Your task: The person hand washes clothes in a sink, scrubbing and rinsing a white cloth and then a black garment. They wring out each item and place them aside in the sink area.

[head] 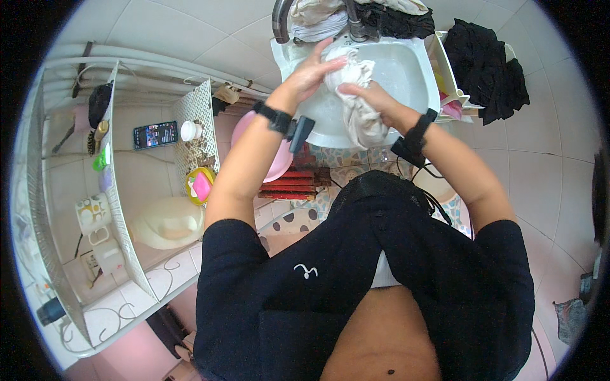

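A bunched white cloth [355, 76] hangs over the white washbasin [405, 76], its lower end lying across the front rim. My left hand [310, 74] presses against the cloth's upper left side, thumb across it and fingers stretched towards the tap. My right hand [374, 100] grips the middle of the cloth from the right, with the thumb on top. Behind the basin stands a dark metal tap [353, 24]. The cloth hides part of the bowl and the palms of both hands.
Folded light cloths [319, 24] and a black cloth [400, 21] lie behind the basin. Black garments [481, 71] drape over a rack [448, 71] at right. A pink basin [276, 166] is below left. The left shelf [136, 228] holds a phone [155, 135] and a yellow soap dish [193, 183].
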Motion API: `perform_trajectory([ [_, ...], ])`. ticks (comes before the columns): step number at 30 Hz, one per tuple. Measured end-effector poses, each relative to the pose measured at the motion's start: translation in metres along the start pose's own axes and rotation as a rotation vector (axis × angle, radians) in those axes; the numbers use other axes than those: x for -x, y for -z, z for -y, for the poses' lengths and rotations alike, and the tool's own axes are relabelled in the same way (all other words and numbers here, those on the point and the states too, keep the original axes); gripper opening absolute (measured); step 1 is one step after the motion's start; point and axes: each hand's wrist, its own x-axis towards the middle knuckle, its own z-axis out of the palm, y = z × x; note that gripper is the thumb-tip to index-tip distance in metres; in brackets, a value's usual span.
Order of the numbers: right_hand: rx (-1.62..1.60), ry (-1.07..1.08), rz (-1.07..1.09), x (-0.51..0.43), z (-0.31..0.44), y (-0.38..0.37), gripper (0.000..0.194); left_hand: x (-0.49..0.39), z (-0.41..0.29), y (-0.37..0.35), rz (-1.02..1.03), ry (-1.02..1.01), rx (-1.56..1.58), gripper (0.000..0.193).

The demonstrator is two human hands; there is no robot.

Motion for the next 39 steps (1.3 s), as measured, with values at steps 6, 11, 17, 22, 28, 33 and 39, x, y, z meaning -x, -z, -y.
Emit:
perform_trajectory([
  [6,-0.773,-0.277,0.383,0.02,0.035,-0.007,0.047,0.004,0.014,0.002,0.317,-0.084,0.582,0.081],
  [11,-0.299,-0.237,0.339,0.022,0.047,0.002,0.058,0.006,-0.013,-0.012,0.123,-0.008,0.652,0.047],
  [17,0.313,0.017,0.257,0.017,0.053,0.001,0.068,0.0,-0.028,-0.027,-0.112,-0.056,0.254,0.025],
  [22,0.404,0.157,0.211,-0.011,0.028,0.0,0.066,-0.021,-0.017,-0.027,-0.349,-0.172,-0.281,0.026],
  [28,-0.104,-0.217,0.122,0.006,0.011,0.01,0.087,-0.026,-0.031,-0.033,-0.508,-0.503,-0.547,0.024],
  [33,-0.737,-0.348,0.222,0.005,0.007,0.006,0.069,-0.014,-0.041,-0.061,-0.347,-0.911,-0.654,0.018],
  [39,-0.913,-0.235,0.296,-0.006,-0.022,0.016,0.056,-0.003,-0.036,-0.09,-0.239,-1.152,-0.692,0.016],
])
